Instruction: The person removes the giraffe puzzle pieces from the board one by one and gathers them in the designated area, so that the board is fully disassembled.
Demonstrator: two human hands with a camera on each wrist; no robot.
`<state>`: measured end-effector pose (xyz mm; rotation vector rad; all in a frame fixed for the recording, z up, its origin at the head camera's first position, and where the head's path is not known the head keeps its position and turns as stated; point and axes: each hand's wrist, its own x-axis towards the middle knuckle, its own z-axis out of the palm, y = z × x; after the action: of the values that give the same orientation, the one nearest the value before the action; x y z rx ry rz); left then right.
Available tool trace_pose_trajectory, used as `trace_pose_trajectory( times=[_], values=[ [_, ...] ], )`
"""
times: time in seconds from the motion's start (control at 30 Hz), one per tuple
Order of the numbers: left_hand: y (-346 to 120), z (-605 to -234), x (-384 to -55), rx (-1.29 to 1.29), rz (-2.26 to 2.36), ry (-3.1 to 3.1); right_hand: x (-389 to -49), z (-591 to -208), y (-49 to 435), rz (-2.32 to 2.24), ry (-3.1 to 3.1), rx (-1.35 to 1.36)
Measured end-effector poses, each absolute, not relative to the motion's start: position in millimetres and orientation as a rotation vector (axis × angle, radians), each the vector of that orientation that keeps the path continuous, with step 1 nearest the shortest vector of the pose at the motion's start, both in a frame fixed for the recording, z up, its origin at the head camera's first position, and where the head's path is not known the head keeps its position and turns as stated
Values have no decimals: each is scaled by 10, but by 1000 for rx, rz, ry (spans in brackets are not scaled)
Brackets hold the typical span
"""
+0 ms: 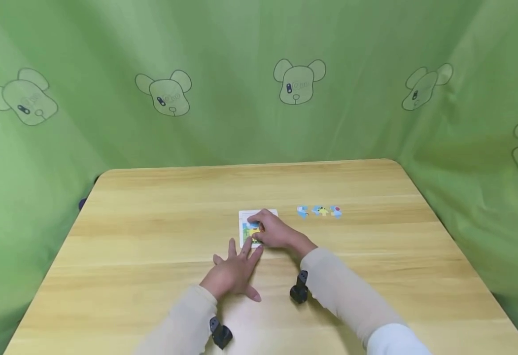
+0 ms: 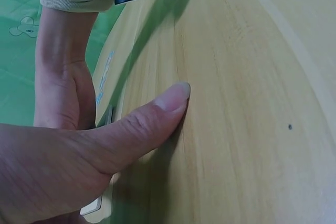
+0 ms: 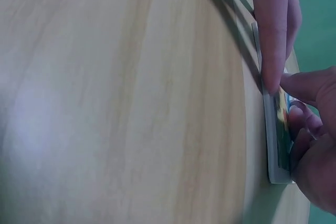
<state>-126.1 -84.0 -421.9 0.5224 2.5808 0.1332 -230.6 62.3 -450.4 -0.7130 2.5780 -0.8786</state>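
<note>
Puzzle board (image 1: pixel 241 231), white-rimmed and brightly printed, lies flat on a wooden bench (image 1: pixel 161 217), directly beneath the fingers of a person's right hand (image 1: pixel 277 233). Those fingers curl down onto the picture, thumb nearer the person, forefinger farther off; from where I stand, I cannot tell whether they are clamped on a piece or only pressing. The left hand (image 1: pixel 235 274) has its fingers spread well apart, at least one tip touching the board's near edge just beside the right thumb. Three loose puzzle pieces (image 1: pixel 321 210), blue with touches of yellow and red, lie in a row to the right of the right hand's fingers, well apart from them. Beyond both hands hangs a green curtain (image 1: pixel 232 138) printed with round-eared cartoon heads (image 1: pixel 297 86).
</note>
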Motion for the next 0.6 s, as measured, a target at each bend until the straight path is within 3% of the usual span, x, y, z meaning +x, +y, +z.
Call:
trace_pose_trajectory(
  times=[0.6],
  values=[
    [-851, -4229, -1284, 522, 133, 2561, -2307, -4474, 547, -821, 2611, -712]
  ],
)
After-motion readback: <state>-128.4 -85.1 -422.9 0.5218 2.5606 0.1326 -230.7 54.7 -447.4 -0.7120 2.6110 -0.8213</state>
